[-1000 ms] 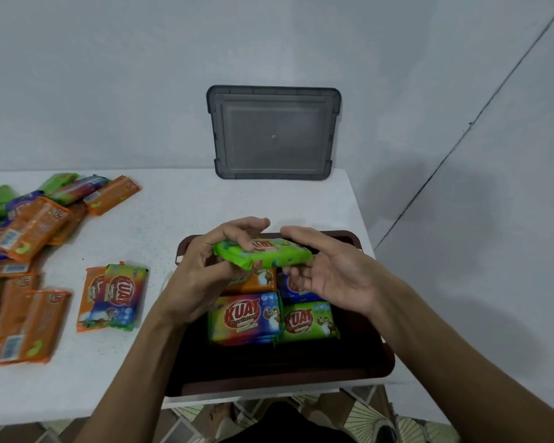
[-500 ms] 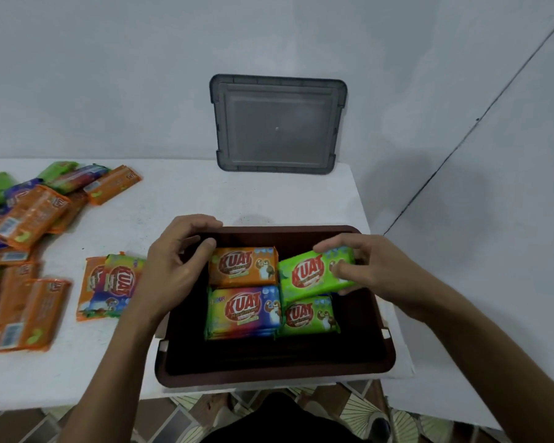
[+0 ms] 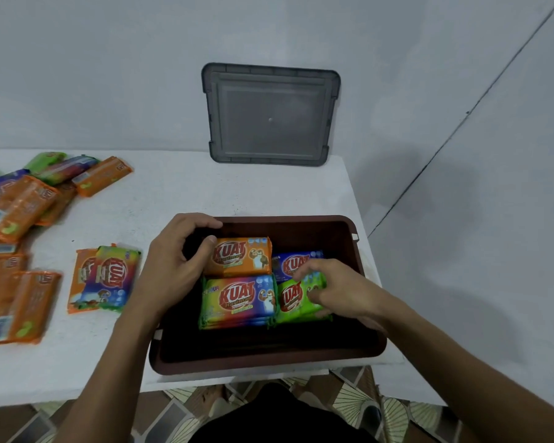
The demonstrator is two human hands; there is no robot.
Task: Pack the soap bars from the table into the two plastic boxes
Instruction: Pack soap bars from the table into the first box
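Since half a second ago, the right hand (image 3: 339, 292) has carried the green bar (image 3: 291, 298) from the far right place of the brown box (image 3: 269, 362) to the near right place, so the blue bar (image 3: 293, 260) behind it is now uncovered. This hand holds the green bar with bent fingers over its top, probably to seat it flat beside the rainbow bar (image 3: 239, 298).

Meanwhile the left hand (image 3: 173, 270) stays at the far left corner of the box. Its fingers arch over the rim and the thumb tip touches the left end of the orange bar (image 3: 242, 257). I judge it keeps that bar in line, but I cannot tell if it really grips.

Many loose bars (image 3: 20, 206) wait on the left part of the white table (image 3: 179, 193), and two more (image 3: 106, 279) lie just beside the box, so much packing remains. A grey lid (image 3: 269, 116) leans upright against the pale wall at the table's far edge. Patterned floor tiles (image 3: 365, 407) show below. A second box is not visible.
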